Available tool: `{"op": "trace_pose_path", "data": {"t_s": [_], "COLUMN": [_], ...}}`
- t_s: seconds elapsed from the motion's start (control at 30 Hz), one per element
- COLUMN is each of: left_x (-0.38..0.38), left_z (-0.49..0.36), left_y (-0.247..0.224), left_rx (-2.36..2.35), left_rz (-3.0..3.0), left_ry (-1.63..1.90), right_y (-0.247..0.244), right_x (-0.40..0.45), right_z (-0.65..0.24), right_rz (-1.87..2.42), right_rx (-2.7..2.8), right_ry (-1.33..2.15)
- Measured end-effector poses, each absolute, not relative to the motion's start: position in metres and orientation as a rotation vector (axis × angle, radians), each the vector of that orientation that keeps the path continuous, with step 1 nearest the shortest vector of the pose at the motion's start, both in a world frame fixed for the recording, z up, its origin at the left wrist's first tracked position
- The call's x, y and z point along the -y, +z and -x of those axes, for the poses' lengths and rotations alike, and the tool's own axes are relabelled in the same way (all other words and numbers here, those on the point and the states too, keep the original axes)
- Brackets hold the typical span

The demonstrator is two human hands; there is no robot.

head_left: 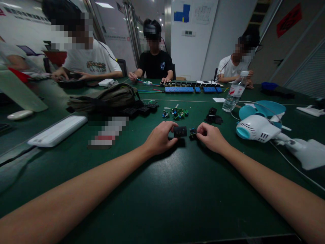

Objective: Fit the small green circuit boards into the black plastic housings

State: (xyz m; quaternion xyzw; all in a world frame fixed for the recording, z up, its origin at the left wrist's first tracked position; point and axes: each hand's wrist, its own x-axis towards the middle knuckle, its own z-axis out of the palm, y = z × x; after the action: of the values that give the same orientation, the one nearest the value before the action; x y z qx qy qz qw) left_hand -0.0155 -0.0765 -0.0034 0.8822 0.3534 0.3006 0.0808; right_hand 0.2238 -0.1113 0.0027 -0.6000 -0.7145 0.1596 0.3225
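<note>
Dark green tabletop (162, 196), loose pile of circuit boards (178, 113), black pieces (213, 118), clear bottle (233, 94), white-and-turquoise fan (262, 128) at right, olive bag (109, 96) at left.

Side clutter and co-workers around the green table (157, 203), seen on my feed.
On the left I get a white slab (58, 130) with a dark cable at its end, a dark olive bag (106, 96) beyond; on the right, a white fan (261, 128), blue blades, clear bottle (233, 95) near it. Across: person in black (154, 64) behind blue blocks (179, 89). Red sign (289, 20) upper right.
</note>
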Motion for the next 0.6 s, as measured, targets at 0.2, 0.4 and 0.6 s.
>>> {"op": "trace_pose_path", "data": {"t_s": [0.2,0.4,0.6], "left_x": [0.0763,0.0761,0.0769], "left_z": [0.0150,0.0157,0.0156], "left_y": [-0.0029,-0.0035,-0.0021], "left_rx": [-1.060,-1.047,-1.044], "left_rz": [-2.632,-2.633,-2.620], "left_ry": [0.896,0.902,0.896], "right_y": [0.0030,0.0050,0.0042], "right_x": [0.1116,0.1127,0.1124], "right_z": [-0.2241,-0.2233,-0.2242], "right_rz": [1.585,1.594,1.575], "right_rx": [1.881,1.880,1.890], "right_ry": [0.419,0.439,0.429]}}
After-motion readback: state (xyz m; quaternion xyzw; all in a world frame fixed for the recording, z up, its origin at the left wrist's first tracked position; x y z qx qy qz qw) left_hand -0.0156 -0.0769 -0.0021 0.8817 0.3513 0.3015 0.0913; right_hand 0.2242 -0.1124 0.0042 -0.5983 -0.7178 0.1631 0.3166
